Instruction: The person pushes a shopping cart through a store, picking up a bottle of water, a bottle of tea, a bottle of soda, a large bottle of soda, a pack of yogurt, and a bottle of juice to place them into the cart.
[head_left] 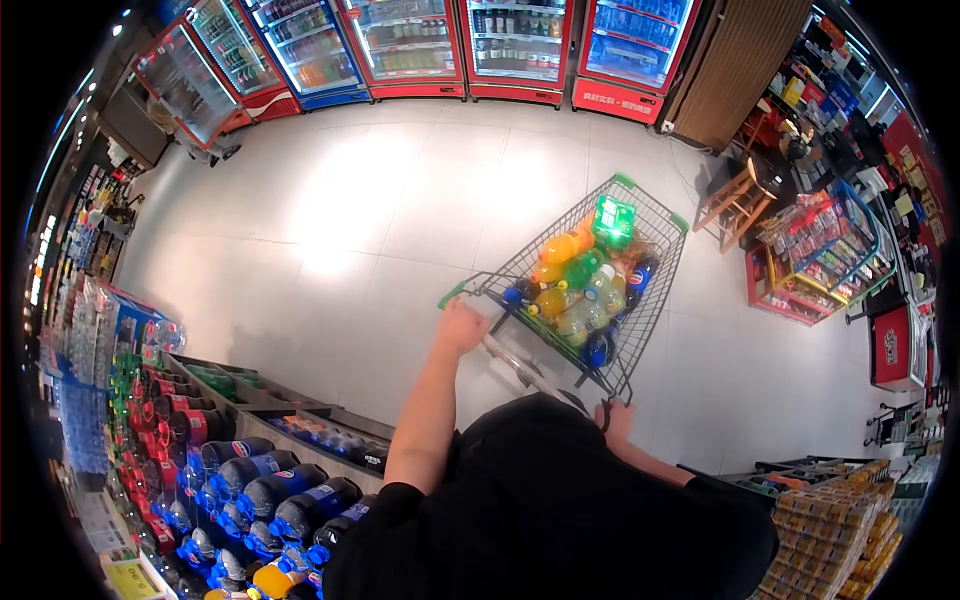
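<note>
A wire shopping cart (624, 181) with green corners stands on the floor in front of me. My left hand (463, 326) is closed around the left part of its handle (520, 371), close to the green end. At the other end of the handle, my right hand (616, 419) grips near the cart's corner, its fingers partly hidden. Inside the basket lie several drink bottles: orange ones (560, 248), a green one (583, 268), clear ones (603, 290) and a dark one with a blue label (640, 278). A shiny green pack (613, 222) rests at the far end.
Drink fridges (515, 45) line the back wall. Stacked cola bottles (270, 490) border my left side. To the right stand a wooden stool (738, 203), a snack rack (815, 255) and stacked packs (825, 525). A person (200, 140) is by the far-left fridge.
</note>
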